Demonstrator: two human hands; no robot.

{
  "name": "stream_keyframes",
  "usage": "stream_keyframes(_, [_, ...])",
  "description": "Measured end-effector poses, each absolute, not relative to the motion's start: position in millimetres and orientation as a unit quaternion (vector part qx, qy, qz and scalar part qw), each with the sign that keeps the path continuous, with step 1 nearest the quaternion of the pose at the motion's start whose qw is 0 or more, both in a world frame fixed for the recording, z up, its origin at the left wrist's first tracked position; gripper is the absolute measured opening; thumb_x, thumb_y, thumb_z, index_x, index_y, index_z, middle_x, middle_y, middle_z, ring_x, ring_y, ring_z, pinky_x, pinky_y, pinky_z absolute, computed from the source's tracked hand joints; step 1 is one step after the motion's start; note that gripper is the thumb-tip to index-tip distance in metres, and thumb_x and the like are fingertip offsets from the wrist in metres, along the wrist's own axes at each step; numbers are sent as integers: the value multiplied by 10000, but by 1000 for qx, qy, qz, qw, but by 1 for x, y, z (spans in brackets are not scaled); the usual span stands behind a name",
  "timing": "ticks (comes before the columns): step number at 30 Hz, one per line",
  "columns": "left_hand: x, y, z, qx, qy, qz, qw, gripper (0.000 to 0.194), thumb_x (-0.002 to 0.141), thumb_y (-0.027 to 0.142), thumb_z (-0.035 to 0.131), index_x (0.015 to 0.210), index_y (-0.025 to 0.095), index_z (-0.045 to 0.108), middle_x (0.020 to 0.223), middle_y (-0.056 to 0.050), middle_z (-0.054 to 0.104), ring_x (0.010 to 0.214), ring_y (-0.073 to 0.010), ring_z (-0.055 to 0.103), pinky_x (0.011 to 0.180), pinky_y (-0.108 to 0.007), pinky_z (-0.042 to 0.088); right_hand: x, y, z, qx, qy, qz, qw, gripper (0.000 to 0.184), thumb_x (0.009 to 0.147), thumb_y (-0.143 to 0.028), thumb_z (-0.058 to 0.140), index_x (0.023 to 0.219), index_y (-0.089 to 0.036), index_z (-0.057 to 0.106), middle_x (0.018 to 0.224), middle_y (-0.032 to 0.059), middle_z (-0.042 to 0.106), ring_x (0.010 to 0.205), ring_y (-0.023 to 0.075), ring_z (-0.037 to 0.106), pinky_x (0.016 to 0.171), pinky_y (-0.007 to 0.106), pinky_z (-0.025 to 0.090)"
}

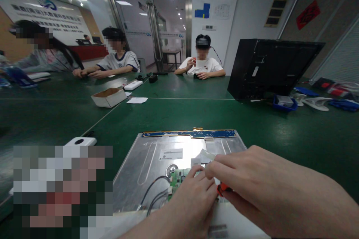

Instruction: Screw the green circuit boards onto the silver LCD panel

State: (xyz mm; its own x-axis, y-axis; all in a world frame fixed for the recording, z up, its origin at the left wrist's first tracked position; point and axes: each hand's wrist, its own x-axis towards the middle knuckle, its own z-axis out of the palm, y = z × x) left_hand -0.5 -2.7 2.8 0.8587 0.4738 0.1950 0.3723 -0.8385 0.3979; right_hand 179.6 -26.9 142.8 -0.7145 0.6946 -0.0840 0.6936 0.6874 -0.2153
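Observation:
A silver metal-backed display panel [148, 164] lies in front of me, with a narrow blue circuit strip [215, 133] along its far edge. Over a green circuit board [176, 177] on the panel, my left hand [193, 190] is closed, its fingers bent and pressed together. Its fingertips are partly hidden, so what they grip cannot be made out. My right hand [246, 183] is wrapped round what looks like a screwdriver [223, 188]. Only part of its orange-and-black handle shows. Black and grey cables [153, 188] run from the board's left side.
A large black monitor housing [269, 67] stands at the right, near a blue tray [284, 104]. An open cardboard box [109, 98] and white paper [137, 100] lie further back. Several people sit around the green table [179, 114]. A pixelated area covers the lower left.

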Motion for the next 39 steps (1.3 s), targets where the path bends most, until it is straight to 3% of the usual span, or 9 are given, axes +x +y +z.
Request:
stream_keyframes(6, [1,-5,5,944,229,152,180,378,814,162,567,1188,209,551,1200,-92,641,1176,-297,547,1071,-481,361,181,-23,138,-373,-924,80,31,145,896,-234,648,1022,-249,577,912,-25,686,727,164,623,589,292,371])
stream_keyframes(10, [0,-5,3,947,231,143,172,355,827,181,563,1180,216,548,1170,-85,651,1136,-296,567,1062,-497,361,183,-20,133,-375,-925,44,35,53,919,-197,597,917,-242,569,787,-36,652,616,156,569,532,298,298])
stream_keyframes(14, [-1,-4,2,947,233,133,174,310,830,197,572,1139,197,569,1120,-93,668,1099,-296,587,1062,-493,354,182,-22,138,-371,-926,64,25,60,924,-175,549,935,-234,552,834,-27,671,661,163,599,526,302,304])
stream_keyframes(18, [-1,-4,4,947,227,145,175,366,835,197,562,1201,207,543,1210,-96,644,1153,-296,565,1065,-473,359,179,-26,143,-369,-924,100,1,158,858,-111,582,964,-224,552,904,-16,684,729,157,634,555,294,347])
stream_keyframes(21, [-1,-4,4,946,227,147,176,362,851,197,545,1213,216,540,1196,-91,648,1164,-297,557,1068,-475,355,180,-27,142,-380,-918,111,12,170,854,-154,627,988,-234,558,926,-16,689,752,162,643,566,287,356])
stream_keyframes(26, [-1,-4,1,946,237,142,171,298,849,211,558,1147,221,570,1060,-71,673,1087,-287,585,1090,-495,319,183,-22,135,-406,-912,56,34,97,898,-219,628,965,-250,566,815,-25,676,655,172,612,540,288,307])
stream_keyframes(32, [-2,-3,2,948,233,135,168,319,834,230,588,1152,219,571,1092,-79,672,1090,-297,588,1079,-492,323,183,-21,134,-392,-919,37,30,69,895,-190,592,934,-231,553,788,-18,665,615,164,584,507,290,266])
stream_keyframes(39, [-1,-4,3,945,240,150,167,315,838,207,556,1152,215,576,1098,-93,680,1084,-305,594,1061,-505,333,184,-25,136,-381,-920,79,37,205,828,-135,641,963,-239,527,871,-19,655,700,162,599,529,280,318])
